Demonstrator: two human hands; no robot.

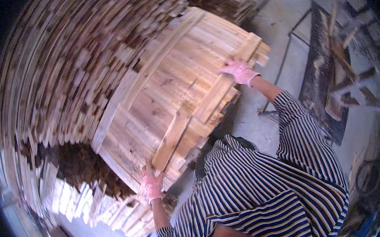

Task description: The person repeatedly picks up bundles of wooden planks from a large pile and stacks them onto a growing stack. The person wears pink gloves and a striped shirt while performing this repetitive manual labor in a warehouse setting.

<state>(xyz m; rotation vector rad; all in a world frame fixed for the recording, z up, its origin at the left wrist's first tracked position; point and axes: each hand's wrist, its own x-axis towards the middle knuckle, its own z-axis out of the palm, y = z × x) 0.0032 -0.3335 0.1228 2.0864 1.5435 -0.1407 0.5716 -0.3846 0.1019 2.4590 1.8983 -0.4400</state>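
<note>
A large wooden panel [170, 85] of side-by-side boards lies in front of me, with wooden strips running across it. My right hand [240, 72], in a pink glove, grips the right-hand strip [216, 98] toward its far end. At the panel's near corner my left hand [151, 185], gloved in pink too, closes round the near end of a wooden strip [172, 139]. Its fingers are slightly blurred. More board ends [198, 128] show in layers under the panel's right edge.
Tall stacks of thin wooden slats [77, 63] rise close on the left. Pale wood pieces [96, 205] lie at the lower left. To the right, a dark bench [317, 62] with wood scraps stands on the grey floor [255, 124].
</note>
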